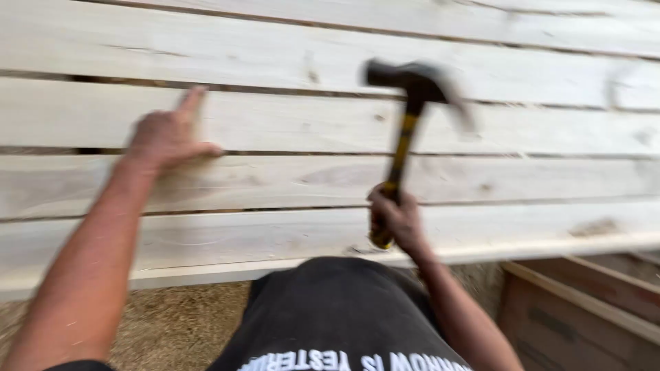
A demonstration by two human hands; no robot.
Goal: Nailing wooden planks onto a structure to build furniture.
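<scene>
1. Head view: the right hand (pixel 393 218) is closed around the lower end of a claw hammer (pixel 405 117) with a yellow-and-black handle, its dark head raised and blurred over the pale wooden planks (pixel 289 58).
2. The left hand (pixel 168 137) rests on the planks well to the left of the hammer, forefinger stretched up toward the gap between two boards, the other fingers curled; it holds nothing that can be seen. Whether a nail stands under the fingers is too blurred to tell.
3. The hammer head hangs above the second and third boards from the top, near the middle of the frame.
4. To strike well, I judge the low grip on the handle is right: it gives swing and weight.
5. The face should land flat, not tilted, or a nail may bend or the soft wood may dent.
6. The bracing hand is best kept well apart from the strike point, as it is now.
7. A wooden crate (pixel 584 309) sits at lower right, below the boards' edge, clear of the swing.
</scene>
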